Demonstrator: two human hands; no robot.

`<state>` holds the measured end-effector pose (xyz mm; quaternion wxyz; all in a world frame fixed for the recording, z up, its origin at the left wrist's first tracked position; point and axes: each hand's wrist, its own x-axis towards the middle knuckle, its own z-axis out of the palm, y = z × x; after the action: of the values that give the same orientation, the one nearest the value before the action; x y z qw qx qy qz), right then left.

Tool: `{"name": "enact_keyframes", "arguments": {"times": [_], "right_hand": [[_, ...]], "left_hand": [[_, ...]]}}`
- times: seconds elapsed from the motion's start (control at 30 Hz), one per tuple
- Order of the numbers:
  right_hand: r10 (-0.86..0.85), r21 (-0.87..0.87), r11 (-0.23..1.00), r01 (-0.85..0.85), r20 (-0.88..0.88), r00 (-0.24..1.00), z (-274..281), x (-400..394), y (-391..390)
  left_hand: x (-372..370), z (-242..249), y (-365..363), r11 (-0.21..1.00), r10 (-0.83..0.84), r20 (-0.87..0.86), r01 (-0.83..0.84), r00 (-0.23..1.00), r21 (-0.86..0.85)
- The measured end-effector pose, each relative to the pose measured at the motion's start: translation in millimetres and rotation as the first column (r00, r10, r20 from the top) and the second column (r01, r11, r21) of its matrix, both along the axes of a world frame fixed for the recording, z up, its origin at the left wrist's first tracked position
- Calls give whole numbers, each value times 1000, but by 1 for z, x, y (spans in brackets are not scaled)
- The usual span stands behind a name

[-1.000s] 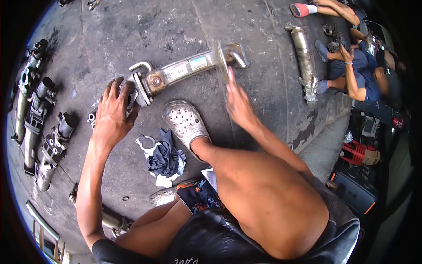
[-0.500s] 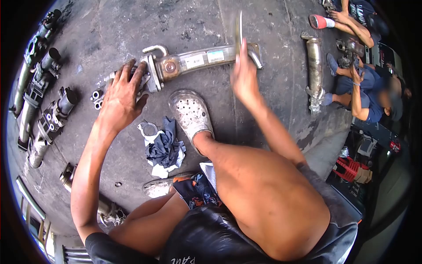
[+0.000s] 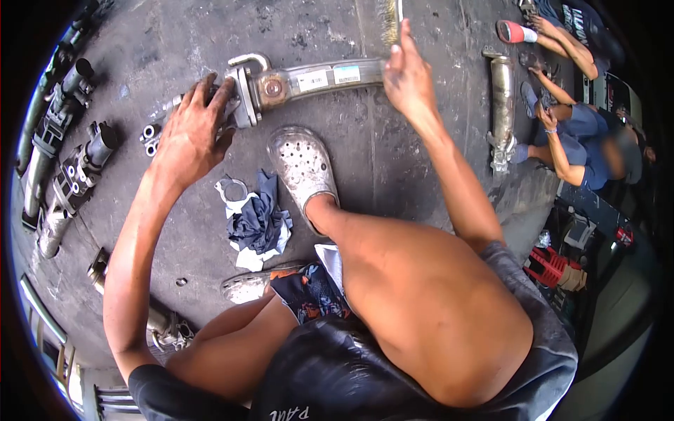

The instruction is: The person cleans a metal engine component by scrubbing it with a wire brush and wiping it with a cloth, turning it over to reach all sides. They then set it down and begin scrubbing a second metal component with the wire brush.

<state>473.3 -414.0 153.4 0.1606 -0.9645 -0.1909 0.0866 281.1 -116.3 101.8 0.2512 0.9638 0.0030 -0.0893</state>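
An EGR cooler (image 3: 302, 80), a long metal body with white and blue labels and a flanged valve end, lies on the floor before me. My left hand (image 3: 191, 132) is over the valve end, fingers on the far side and thumb on the near side, gripping it. Above the cooler's right end, my right hand (image 3: 411, 83) is closed round a wire brush (image 3: 390, 22), index finger stretched along it. Its bristles face left, and its upper end is cut off by the frame. My right hand hides the cooler's right tip.
Crumpled dark and white cloths (image 3: 258, 223) and a metal ring clamp (image 3: 232, 188) lie near my shoe (image 3: 303, 163). Several similar metal units (image 3: 84, 161) line the left side. Another cooler (image 3: 502, 105) lies at right, near seated people (image 3: 583, 137). A red crate (image 3: 546, 266) stands lower right.
My right hand has moved right and slightly up with the wire brush, whose bristles now show. My left hand stays on the valve end. The view has shifted slightly.
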Motion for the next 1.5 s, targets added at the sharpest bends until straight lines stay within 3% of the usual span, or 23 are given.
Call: {"name": "enact_keyframes", "arguments": {"times": [0.07,0.1,0.2,0.23,0.3,0.33,0.4,0.5,0.53,0.67,0.73,0.8,0.87,0.93,1.0,1.07,1.2,1.23,1.3,1.33,1.4,1.43,1.5], "right_hand": [[165,83,980,-180,168,972,22,-37,-19],[134,105,982,-156,193,972,19,-60,-30],[63,65,996,-58,-70,996,-23,-105,-68],[51,118,991,-59,69,996,-54,-92,-66],[204,110,968,-225,177,963,-46,-41,-37],[159,29,986,-165,158,975,-37,-19,-24],[52,214,975,-65,65,997,-3,-21,-2],[140,143,977,-161,148,979,13,-80,-29],[-10,52,999,10,-2,1000,13,-103,-33],[174,104,974,-200,221,960,-61,-51,-43],[103,71,991,-112,120,987,-28,-14,-14],[46,82,995,-52,73,996,3,-44,-25],[87,200,972,-125,189,978,4,-77,-34],[153,161,975,-151,1,988,-37,-97,-68],[131,64,988,-142,147,980,-58,-63,-52],[61,-63,996,-60,7,998,-28,-20,-20],[287,80,944,-320,278,917,-6,-64,-38],[184,69,979,-194,129,974,-14,-89,-47],[172,69,982,-175,48,984,-46,-80,-54],[189,105,972,-208,168,968,-62,-59,-48],[84,-12,996,-83,146,986,-38,-14,-17],[69,99,992,-75,68,995,-43,6,-27],[113,86,988,-125,133,985,-9,-34,-30]], "left_hand": [[1,-2,3,1000,3,-2,-3,1000,7],[1,-3,3,1000,7,-9,-8,1000,-17],[-3,-4,0,999,17,-3,-17,1000,-35],[-3,-4,0,999,15,-3,-15,1000,-30],[0,-4,0,1000,4,0,-4,1000,-4],[1,-5,2,1000,1,0,-1,1000,12],[-5,-4,-3,1000,-20,-19,20,1000,19],[-4,-6,-1,1000,3,-3,-3,1000,27],[-6,-7,-2,1000,9,3,-9,1000,26],[-7,-7,-3,1000,6,7,-6,1000,28],[-6,-7,-3,1000,13,-7,-13,1000,28],[-4,-5,-1,1000,8,-17,-7,1000,21],[-3,-8,2,1000,17,22,-17,1000,2],[-7,-9,0,1000,14,27,-15,1000,10],[-8,-14,-2,1000,11,47,-12,999,20],[-7,-14,-1,1000,7,51,-8,999,13],[-3,-6,-1,999,18,-51,-16,999,35],[-4,-2,-1,1000,22,-58,-21,998,17],[-7,-9,-1,999,26,-1,-26,1000,41],[-9,-11,-3,998,15,25,-16,1000,52],[-9,-8,-3,1000,21,36,-22,999,17],[-9,-10,-2,1000,17,34,-18,999,10],[-4,-5,-2,1000,0,3,0,1000,4]]}}
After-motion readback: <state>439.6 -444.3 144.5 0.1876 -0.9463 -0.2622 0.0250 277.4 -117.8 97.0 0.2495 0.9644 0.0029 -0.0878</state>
